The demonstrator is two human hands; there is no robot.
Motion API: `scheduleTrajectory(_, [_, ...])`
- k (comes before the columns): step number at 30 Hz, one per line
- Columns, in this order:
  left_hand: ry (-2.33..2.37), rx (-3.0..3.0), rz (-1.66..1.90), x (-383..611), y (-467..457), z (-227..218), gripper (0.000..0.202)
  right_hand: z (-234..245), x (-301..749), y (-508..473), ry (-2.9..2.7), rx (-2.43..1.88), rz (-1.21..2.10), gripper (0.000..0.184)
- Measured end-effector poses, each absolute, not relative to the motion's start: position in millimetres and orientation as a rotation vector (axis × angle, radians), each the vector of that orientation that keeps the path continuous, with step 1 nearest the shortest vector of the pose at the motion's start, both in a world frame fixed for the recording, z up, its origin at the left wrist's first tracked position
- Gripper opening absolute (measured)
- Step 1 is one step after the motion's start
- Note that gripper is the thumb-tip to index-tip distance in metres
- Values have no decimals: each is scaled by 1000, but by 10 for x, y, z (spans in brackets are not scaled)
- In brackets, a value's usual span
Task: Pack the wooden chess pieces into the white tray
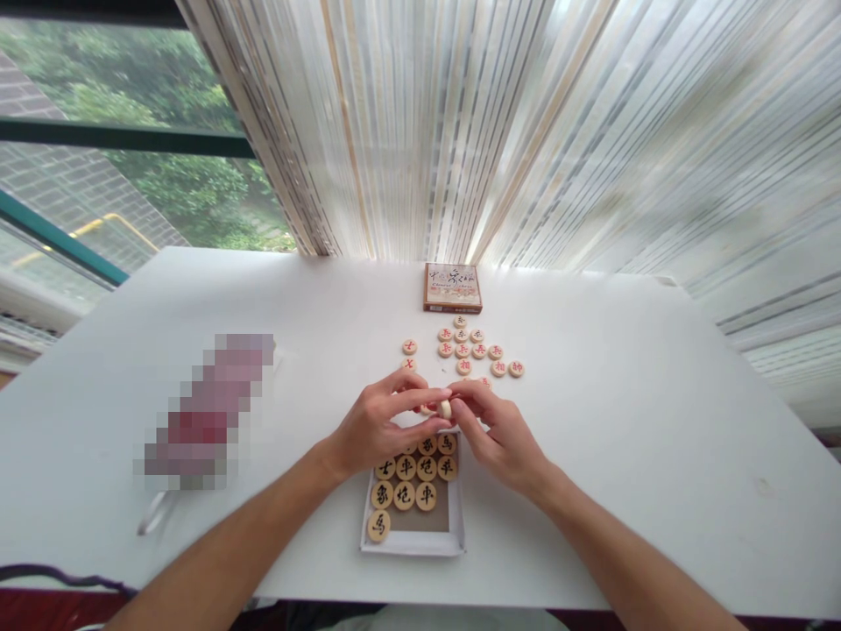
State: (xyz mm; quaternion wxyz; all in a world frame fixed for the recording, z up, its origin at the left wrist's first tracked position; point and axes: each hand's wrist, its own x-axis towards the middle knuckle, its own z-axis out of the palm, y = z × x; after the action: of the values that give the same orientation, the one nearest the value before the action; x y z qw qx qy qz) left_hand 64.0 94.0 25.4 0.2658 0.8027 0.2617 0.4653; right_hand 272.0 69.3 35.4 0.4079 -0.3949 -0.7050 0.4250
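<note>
Got one piece pinched between my left hand and right hand, just below mid-frame. Tray at lower centre's mostly filled with black pieces, gaps remaining; loose red pieces dot the counter mid-frame.

Loose pieces and the box are blocking the way straight ahead. The worktop is leaving wide room on the right.
</note>
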Motion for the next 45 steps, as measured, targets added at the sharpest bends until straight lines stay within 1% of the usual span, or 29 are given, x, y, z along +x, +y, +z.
scheduleTrajectory(5, [707,2203,1246,629,947,248,44,397,2728,686,-1732,-958,1182,21])
scheduleTrajectory(11, [721,2205,1264,616,963,224,44,391,2694,697,-1638,-935,1246,21])
scheduleTrajectory(16, [692,2218,1291,630,974,215,38,391,2699,725,-1584,-1004,1163,15])
scheduleTrajectory(24, [753,2235,1280,648,968,256,34,374,2711,736,-1596,-1007,1071,14])
scheduleTrajectory(30, [763,2233,1241,628,972,235,40,397,2714,729,-1632,-1001,1060,11])
scheduleTrajectory(33, [763,2238,1256,617,976,207,40,409,2719,730,-1657,-996,1052,13])
scheduleTrajectory(39, [761,2253,1242,595,997,202,30,378,2733,730,-1678,-1002,1028,14])
scheduleTrajectory(42, [780,2279,1203,537,1027,260,31,379,2753,732,-1696,-1018,973,17])
scheduleTrajectory(45, [794,2317,1111,470,1051,339,32,399,2781,747,-1722,-1008,893,16])
